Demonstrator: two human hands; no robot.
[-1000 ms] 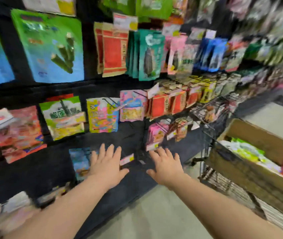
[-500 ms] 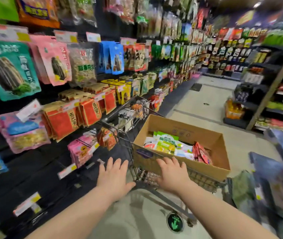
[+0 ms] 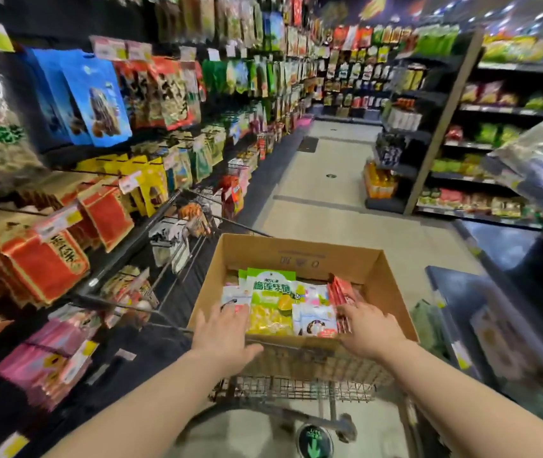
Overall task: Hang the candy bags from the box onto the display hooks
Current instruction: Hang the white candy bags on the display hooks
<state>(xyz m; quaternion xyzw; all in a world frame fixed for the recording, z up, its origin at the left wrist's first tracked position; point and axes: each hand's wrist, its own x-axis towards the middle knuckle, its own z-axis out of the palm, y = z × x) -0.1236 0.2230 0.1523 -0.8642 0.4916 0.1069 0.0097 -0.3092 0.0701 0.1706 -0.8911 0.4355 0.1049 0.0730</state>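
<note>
Head view of a shop aisle. A cardboard box (image 3: 299, 259) sits in a wire shopping cart (image 3: 296, 385) at centre, its long axis running away from the viewer down the aisle. Inside lie the candy bags (image 3: 296, 302), flat or slightly tilted, printed faces up; the largest, a green-and-yellow bag (image 3: 271, 302), lies with its long axis pointing away from the viewer, header edge toward the far wall of the box. The left hand (image 3: 223, 338) reaches over the near left rim, palm down, fingers spread and empty, their tips at or just touching the small white bags beside the green-and-yellow one. The right hand (image 3: 370, 332) reaches over the near right side, fingers likewise apart and clamped on nothing, their tips at the stack of red bags (image 3: 342, 292) standing on edge against the right wall (whether they press on it cannot be told). To the left, close beside the cart, display hooks (image 3: 177, 233) carry hanging packets, among them red-and-tan packets (image 3: 42, 259) and blue pouches (image 3: 95, 97). Further shelving (image 3: 461, 133) stands well apart on the right, across the aisle.
</note>
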